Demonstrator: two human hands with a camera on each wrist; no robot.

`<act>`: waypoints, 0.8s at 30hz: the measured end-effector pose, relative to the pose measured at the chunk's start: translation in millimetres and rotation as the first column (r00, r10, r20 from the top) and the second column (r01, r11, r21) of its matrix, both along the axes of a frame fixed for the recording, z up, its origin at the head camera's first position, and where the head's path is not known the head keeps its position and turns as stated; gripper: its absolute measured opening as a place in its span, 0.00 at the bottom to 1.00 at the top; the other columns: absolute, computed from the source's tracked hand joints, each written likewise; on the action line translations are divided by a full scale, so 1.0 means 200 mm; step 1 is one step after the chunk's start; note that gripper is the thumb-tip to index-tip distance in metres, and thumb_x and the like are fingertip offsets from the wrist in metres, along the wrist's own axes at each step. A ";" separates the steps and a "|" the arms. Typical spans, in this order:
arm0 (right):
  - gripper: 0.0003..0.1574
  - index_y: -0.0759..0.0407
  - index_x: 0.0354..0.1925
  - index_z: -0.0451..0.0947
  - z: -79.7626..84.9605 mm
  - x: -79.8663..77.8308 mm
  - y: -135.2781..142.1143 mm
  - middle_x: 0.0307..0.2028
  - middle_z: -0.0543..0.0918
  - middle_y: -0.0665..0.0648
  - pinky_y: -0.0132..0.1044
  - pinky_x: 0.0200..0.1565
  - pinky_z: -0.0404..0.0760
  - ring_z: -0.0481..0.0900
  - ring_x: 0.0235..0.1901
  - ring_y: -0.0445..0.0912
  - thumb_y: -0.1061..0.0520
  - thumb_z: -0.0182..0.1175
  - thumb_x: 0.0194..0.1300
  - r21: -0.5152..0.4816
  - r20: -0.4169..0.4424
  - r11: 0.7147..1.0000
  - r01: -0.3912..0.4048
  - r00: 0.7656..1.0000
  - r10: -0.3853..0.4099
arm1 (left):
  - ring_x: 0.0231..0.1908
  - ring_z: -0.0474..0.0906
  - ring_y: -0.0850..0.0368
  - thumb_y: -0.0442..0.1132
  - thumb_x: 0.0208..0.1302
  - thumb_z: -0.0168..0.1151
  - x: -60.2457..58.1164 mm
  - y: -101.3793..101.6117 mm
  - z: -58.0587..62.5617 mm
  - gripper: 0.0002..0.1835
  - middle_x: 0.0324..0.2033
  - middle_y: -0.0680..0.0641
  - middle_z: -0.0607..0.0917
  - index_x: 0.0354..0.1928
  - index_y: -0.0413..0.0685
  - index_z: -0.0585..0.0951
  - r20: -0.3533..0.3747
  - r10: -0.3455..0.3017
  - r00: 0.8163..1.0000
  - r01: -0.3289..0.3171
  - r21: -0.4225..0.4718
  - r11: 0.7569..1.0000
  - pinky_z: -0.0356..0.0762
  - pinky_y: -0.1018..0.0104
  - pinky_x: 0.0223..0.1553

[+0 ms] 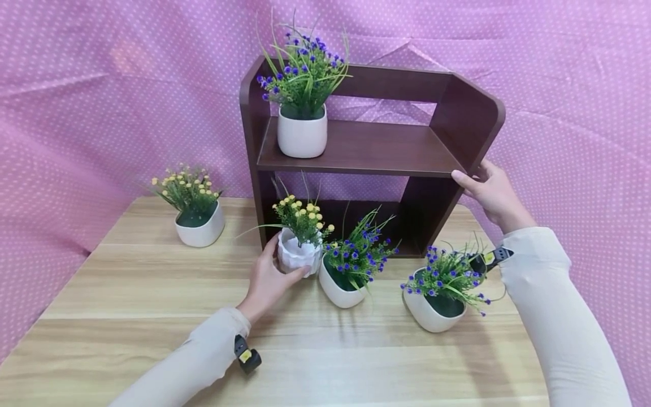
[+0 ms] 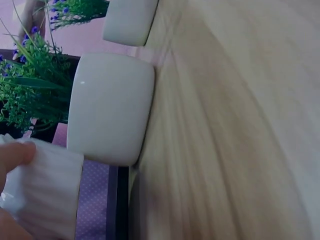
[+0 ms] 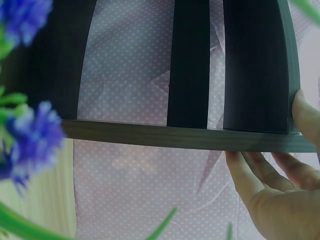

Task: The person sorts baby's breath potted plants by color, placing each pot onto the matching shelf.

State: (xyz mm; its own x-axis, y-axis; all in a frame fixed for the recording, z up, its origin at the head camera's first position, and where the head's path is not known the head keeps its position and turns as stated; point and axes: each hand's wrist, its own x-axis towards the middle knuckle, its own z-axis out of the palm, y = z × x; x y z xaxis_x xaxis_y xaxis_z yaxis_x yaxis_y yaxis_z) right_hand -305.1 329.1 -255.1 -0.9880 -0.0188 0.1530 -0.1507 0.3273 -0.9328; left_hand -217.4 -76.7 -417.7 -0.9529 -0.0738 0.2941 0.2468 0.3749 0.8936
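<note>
The left grip (image 1: pixel 272 281) is spread as wide as a white pot (image 1: pixel 297 261) and holds it round its wavy, folded sides. The pot has yellow flowers (image 1: pixel 312 215) and is up off the stripy wood bench (image 1: pixel 127 350), before the brown shelf's (image 1: pixel 386 147) low left part. The right grip (image 1: pixel 493 195) pinches the shelf's flat right side. 1 smooth, round-sided planter (image 1: pixel 302 134) sits up top; 3 more stand on the bench.

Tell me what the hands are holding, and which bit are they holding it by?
The left hand holds the wavy pot by its outer wall. The right hand holds the shelf by the front edge of its right side.
</note>
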 end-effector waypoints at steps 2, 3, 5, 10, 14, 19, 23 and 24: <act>0.43 0.58 0.73 0.53 0.00 0.00 0.00 0.67 0.61 0.62 0.28 0.55 0.75 0.68 0.60 0.43 0.52 0.60 0.66 -0.010 -0.002 1.000 0.001 1.000 -0.001 | 0.60 0.71 0.44 0.38 0.43 0.79 -0.02 0.02 0.00 0.52 0.61 0.37 0.73 0.70 0.42 0.60 0.000 0.003 1.000 -0.003 0.011 1.000 0.67 0.53 0.64; 0.43 0.58 0.73 0.54 0.00 0.00 0.00 0.66 0.62 0.62 0.28 0.54 0.76 0.68 0.59 0.43 0.52 0.60 0.66 -0.016 -0.003 1.000 0.001 1.000 -0.001 | 0.62 0.69 0.44 0.38 0.44 0.78 -0.03 0.03 0.00 0.52 0.62 0.38 0.72 0.71 0.42 0.60 0.006 0.003 1.000 -0.003 0.027 1.000 0.64 0.54 0.66; 0.43 0.59 0.73 0.54 0.00 0.00 0.00 0.65 0.63 0.62 0.26 0.53 0.76 0.69 0.59 0.42 0.52 0.60 0.66 -0.020 -0.007 1.000 0.002 1.000 -0.002 | 0.64 0.66 0.45 0.37 0.45 0.78 -0.05 0.05 0.00 0.51 0.64 0.38 0.70 0.71 0.42 0.59 0.016 0.010 1.000 -0.011 0.050 0.999 0.61 0.55 0.67; 0.43 0.58 0.73 0.54 -0.01 0.00 0.00 0.66 0.62 0.63 0.25 0.51 0.77 0.68 0.60 0.43 0.53 0.60 0.66 -0.012 -0.009 1.000 0.000 1.000 -0.001 | 0.66 0.64 0.47 0.38 0.49 0.76 -0.12 0.10 0.00 0.50 0.65 0.39 0.68 0.72 0.42 0.57 0.026 0.057 0.998 -0.059 0.092 0.994 0.60 0.57 0.68; 0.43 0.58 0.73 0.53 -0.01 -0.01 0.01 0.68 0.60 0.64 0.25 0.52 0.77 0.67 0.61 0.44 0.52 0.60 0.66 -0.002 -0.002 1.000 0.000 1.000 0.000 | 0.66 0.64 0.47 0.38 0.49 0.75 -0.18 0.14 -0.01 0.49 0.65 0.39 0.68 0.71 0.42 0.57 0.001 0.115 0.993 -0.114 0.096 0.989 0.59 0.58 0.69; 0.43 0.58 0.73 0.54 -0.01 -0.02 0.01 0.65 0.64 0.62 0.27 0.53 0.76 0.70 0.57 0.40 0.52 0.60 0.66 0.020 -0.010 1.000 0.007 1.000 -0.007 | 0.63 0.67 0.44 0.39 0.47 0.76 -0.27 0.19 -0.04 0.48 0.63 0.39 0.71 0.69 0.42 0.61 -0.047 0.229 0.972 -0.225 0.074 0.972 0.62 0.55 0.67; 0.43 0.58 0.73 0.55 -0.01 -0.03 0.01 0.64 0.64 0.61 0.29 0.55 0.75 0.70 0.56 0.40 0.51 0.60 0.66 0.021 -0.008 1.000 0.007 1.000 -0.007 | 0.60 0.70 0.42 0.40 0.46 0.77 -0.33 0.23 -0.07 0.47 0.61 0.38 0.74 0.68 0.44 0.63 -0.027 0.319 0.948 -0.315 0.092 0.945 0.65 0.53 0.64; 0.43 0.58 0.73 0.54 -0.01 -0.03 0.01 0.65 0.64 0.61 0.30 0.56 0.74 0.70 0.57 0.40 0.51 0.60 0.66 0.019 -0.007 1.000 0.005 1.000 -0.004 | 0.60 0.70 0.42 0.40 0.45 0.77 -0.34 0.24 -0.08 0.47 0.60 0.38 0.74 0.68 0.44 0.63 -0.019 0.334 0.943 -0.330 0.102 0.938 0.66 0.53 0.64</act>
